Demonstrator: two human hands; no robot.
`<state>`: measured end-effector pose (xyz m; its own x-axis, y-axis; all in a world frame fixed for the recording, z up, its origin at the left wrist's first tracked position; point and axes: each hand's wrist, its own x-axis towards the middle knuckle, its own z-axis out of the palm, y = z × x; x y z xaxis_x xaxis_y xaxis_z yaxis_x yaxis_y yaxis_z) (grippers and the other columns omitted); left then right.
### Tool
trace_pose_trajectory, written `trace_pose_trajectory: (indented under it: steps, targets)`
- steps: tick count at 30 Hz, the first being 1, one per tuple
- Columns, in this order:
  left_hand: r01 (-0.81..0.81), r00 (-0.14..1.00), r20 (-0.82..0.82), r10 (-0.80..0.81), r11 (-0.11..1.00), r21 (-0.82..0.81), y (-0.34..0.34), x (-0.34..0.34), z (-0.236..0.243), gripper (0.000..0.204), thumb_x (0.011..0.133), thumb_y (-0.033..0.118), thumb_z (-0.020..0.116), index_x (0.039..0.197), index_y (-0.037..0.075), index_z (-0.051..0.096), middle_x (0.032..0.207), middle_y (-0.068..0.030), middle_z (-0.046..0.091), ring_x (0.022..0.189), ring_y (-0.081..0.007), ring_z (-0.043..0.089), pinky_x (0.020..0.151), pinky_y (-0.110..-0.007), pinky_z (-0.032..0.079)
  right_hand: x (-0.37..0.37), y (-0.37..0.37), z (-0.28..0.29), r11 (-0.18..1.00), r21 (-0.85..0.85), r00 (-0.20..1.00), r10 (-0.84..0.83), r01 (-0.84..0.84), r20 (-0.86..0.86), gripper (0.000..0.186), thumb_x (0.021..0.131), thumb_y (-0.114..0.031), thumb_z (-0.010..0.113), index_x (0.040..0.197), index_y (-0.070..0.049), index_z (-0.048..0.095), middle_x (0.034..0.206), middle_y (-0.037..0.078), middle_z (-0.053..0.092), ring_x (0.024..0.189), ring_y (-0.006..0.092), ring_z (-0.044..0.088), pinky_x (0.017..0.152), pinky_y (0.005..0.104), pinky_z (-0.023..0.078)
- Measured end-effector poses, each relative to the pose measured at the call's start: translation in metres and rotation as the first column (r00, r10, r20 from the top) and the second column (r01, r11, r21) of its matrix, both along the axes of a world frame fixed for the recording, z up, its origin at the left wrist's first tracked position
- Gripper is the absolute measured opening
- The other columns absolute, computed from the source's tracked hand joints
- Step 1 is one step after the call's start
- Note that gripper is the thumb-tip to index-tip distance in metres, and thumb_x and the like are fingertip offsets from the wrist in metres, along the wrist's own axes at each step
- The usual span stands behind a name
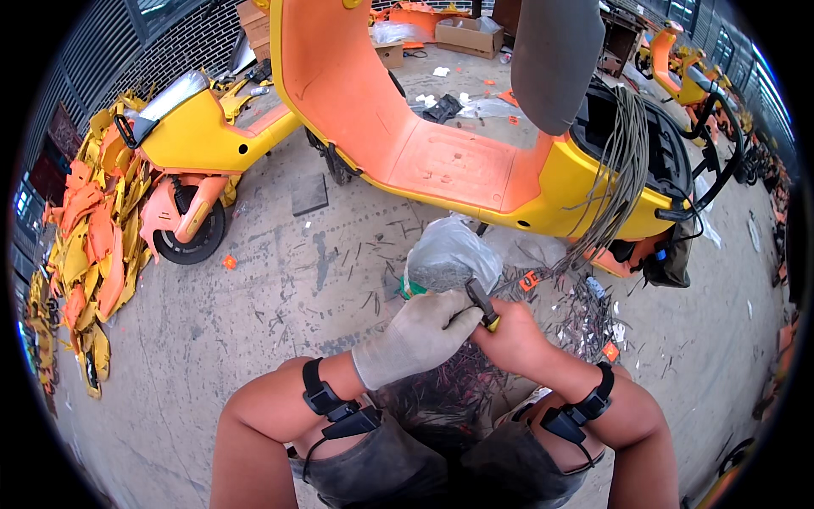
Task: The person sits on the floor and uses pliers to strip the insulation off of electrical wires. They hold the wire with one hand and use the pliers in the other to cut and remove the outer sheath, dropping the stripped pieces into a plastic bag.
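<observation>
My left hand (428, 335), in a pale grey glove, is closed near the head of a small dark metal tool (479, 299); what its fingers hold is hidden. My bare right hand (509, 332) grips that tool by its yellow handle, close against the left glove. Just beyond them lies a translucent plastic bag (449, 246) with a green item under its edge. Dark wire scraps (432, 390) are strewn below my hands.
A yellow-and-orange scooter (458, 165) stands ahead, a bundle of grey wires (623, 144) draped over its rear. Yellow and orange body panels (93, 246) are piled at left. Cardboard boxes (465, 38) sit at the back; another scooter (670, 72) stands behind at right.
</observation>
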<state>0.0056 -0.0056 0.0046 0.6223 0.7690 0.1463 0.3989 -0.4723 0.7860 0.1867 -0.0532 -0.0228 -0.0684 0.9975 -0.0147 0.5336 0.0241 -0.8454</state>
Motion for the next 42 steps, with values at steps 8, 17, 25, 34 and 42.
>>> trace_pose_trajectory:
  steps: [8,17,25,34,42]
  targets:
    - [0.001,1.0,0.01,-0.001,1.0,0.013,0.0,-0.001,-0.002,0.023,0.097,0.025,0.061,0.097,0.004,0.069,0.077,-0.02,0.065,0.074,-0.0384,0.068,0.066,-0.044,0.052,-0.001,-0.001,0.004,0.999,-0.053,1.0,0.0,0.0,0.003,0.023,0.085,-0.016,0.07,0.099,0.003,0.067,0.077,0.027,0.067,0.08,0.0464,0.067,0.069,0.0449,0.055]
    - [0.004,1.0,0.004,-0.004,1.0,-0.007,0.0,-0.001,-0.001,0.024,0.098,0.026,0.06,0.097,0.004,0.069,0.077,-0.0196,0.066,0.075,-0.037,0.068,0.066,-0.044,0.053,-0.002,-0.001,-0.002,1.0,0.026,0.999,-0.002,0.003,-0.051,0.023,0.085,-0.017,0.07,0.097,0.002,0.068,0.077,0.026,0.067,0.079,0.0456,0.067,0.068,0.0439,0.055]
    - [0.003,1.0,0.001,-0.003,0.999,-0.046,0.0,0.001,0.002,0.024,0.097,0.026,0.06,0.099,0.004,0.069,0.08,-0.0198,0.067,0.077,-0.0385,0.069,0.068,-0.044,0.053,-0.001,-0.001,-0.005,1.0,-0.013,0.999,-0.017,0.016,-0.033,0.022,0.086,-0.017,0.07,0.095,0.002,0.068,0.075,0.026,0.066,0.075,0.045,0.067,0.066,0.0439,0.055]
    - [-0.069,0.998,0.006,0.069,0.998,-0.005,0.0,0.004,0.002,0.023,0.097,0.024,0.06,0.106,0.003,0.065,0.079,-0.0188,0.067,0.077,-0.0362,0.069,0.07,-0.042,0.054,0.006,0.003,-0.019,0.997,0.019,0.997,-0.07,0.07,0.011,0.026,0.087,-0.019,0.071,0.101,0.002,0.065,0.081,0.028,0.067,0.081,0.0467,0.067,0.069,0.0469,0.054]
    - [0.005,0.995,0.099,0.003,0.997,-0.073,0.002,0.002,-0.006,0.024,0.1,0.022,0.055,0.107,0.001,0.064,0.074,-0.0107,0.066,0.067,-0.0182,0.067,0.065,-0.034,0.054,0.012,0.004,-0.014,1.0,-0.029,0.999,-0.006,0.005,-0.032,0.029,0.09,-0.02,0.072,0.101,0.004,0.061,0.083,0.028,0.066,0.082,0.0475,0.066,0.069,0.047,0.053]
